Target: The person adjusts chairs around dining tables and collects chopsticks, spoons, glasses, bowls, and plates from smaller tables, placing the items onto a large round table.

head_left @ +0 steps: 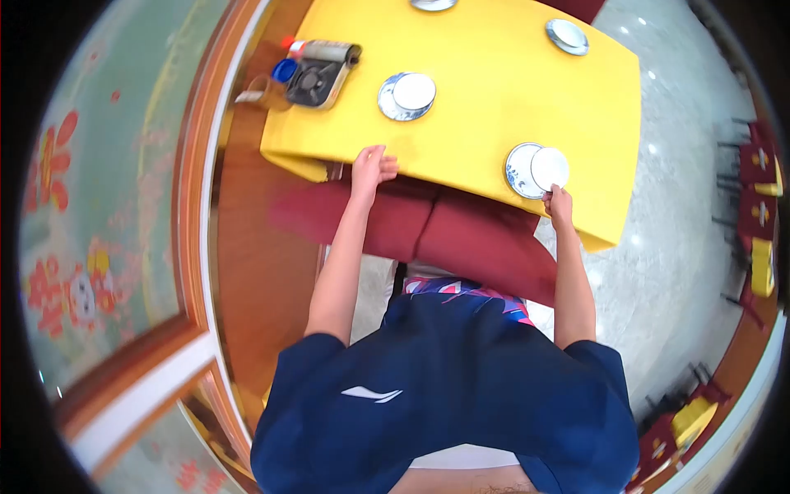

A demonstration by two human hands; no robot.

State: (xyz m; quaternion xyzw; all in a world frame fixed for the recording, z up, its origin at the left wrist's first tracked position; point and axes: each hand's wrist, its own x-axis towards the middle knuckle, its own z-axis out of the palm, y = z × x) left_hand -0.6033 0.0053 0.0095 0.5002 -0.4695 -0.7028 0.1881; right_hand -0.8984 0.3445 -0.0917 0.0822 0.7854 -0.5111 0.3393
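A yellow-covered table stands in front of me. At its near right edge, my right hand pinches the lower rim of a white bowl, which overlaps a blue-patterned plate. My left hand hovers at the near edge with its fingers apart, holding nothing. Beyond it, another white bowl rests on a blue-and-white plate.
A portable stove, a blue-topped item and a canister are at the table's left. More dishes lie toward the far side. Dark red chairs stand between me and the table.
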